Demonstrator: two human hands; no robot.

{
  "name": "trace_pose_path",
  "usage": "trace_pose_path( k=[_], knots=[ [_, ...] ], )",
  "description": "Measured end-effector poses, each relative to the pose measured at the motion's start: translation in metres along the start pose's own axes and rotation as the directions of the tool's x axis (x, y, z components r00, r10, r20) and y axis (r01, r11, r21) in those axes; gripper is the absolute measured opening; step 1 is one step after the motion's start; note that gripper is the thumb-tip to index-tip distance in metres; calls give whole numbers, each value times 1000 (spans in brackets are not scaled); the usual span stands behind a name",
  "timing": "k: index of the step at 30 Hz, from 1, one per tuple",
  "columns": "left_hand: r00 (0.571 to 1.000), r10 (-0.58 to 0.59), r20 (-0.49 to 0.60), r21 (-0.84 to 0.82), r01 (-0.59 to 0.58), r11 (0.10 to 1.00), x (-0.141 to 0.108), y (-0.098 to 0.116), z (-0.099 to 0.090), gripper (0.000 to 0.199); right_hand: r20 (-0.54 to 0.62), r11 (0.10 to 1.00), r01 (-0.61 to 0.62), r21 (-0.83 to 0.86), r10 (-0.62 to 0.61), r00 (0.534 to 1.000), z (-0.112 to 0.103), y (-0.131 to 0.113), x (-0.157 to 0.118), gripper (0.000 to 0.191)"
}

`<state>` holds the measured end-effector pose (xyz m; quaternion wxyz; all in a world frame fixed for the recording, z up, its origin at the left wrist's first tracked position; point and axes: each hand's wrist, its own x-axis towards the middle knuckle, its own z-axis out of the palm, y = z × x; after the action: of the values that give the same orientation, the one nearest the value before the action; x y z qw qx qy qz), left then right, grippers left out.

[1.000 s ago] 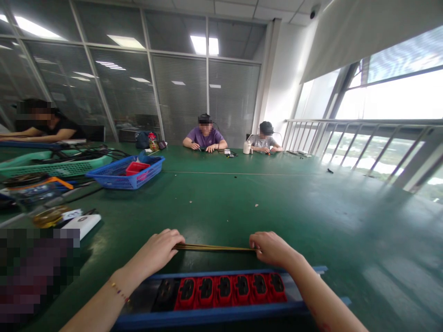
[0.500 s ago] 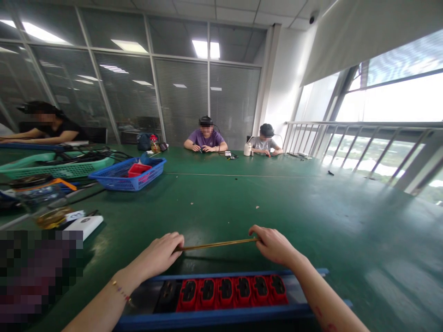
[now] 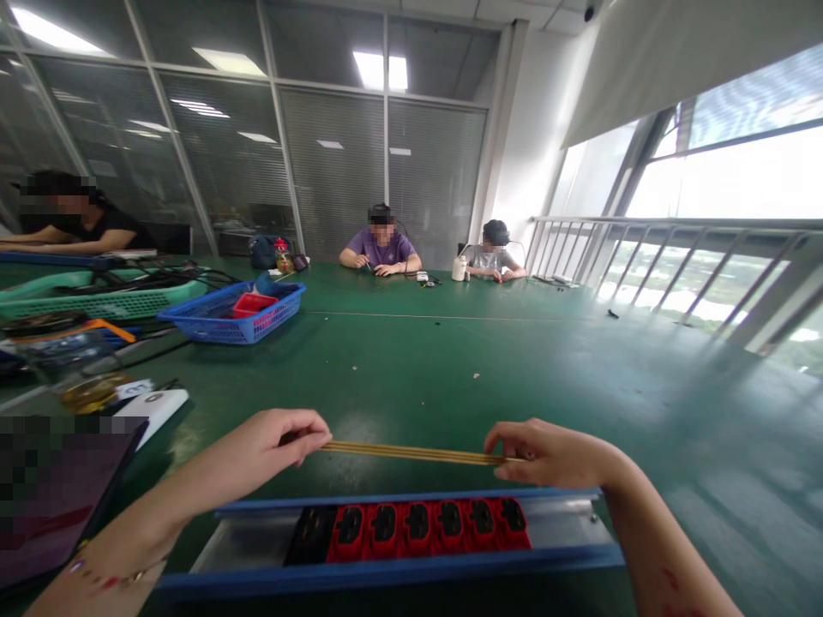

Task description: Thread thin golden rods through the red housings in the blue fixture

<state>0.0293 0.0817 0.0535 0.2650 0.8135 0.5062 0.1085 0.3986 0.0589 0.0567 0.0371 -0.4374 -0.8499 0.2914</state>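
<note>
Both hands hold a bundle of thin brass strips (image 3: 411,452) level above the green worktop (image 3: 450,368): the left hand (image 3: 270,441) pinches one end, the right hand (image 3: 546,452) the other. Just nearer than the strips lies a blue-edged tray (image 3: 566,536) with a row of red socket inserts (image 3: 428,527). A blue basket (image 3: 231,313) stands well beyond the strips, to their left.

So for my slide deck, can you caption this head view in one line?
Left hand and right hand hold thin brass strips above a blue tray of red socket modules.
</note>
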Motion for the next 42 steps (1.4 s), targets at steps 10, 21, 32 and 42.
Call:
trace_pose_path(
  k=[10, 21, 32, 42],
  knots=[
    [975, -18, 221, 67, 3, 998, -26, 4, 4, 31, 53, 970, -148, -193, 161, 985, 15, -17, -4, 52],
    [962, -57, 268, 144, 19, 989, -25, 5, 8, 33, 13, 930, -168, -328, 182, 983, 30, -16, 3, 57],
    [974, -64, 217, 181, 24, 983, -27, -3, 10, 20, 50, 923, -192, -332, 221, 974, 37, -5, 10, 67],
    [973, 72, 217, 221, -121, 968, -20, -13, 9, 18, 34, 933, -211, -292, 231, 972, 34, -8, 9, 56]
  ],
)
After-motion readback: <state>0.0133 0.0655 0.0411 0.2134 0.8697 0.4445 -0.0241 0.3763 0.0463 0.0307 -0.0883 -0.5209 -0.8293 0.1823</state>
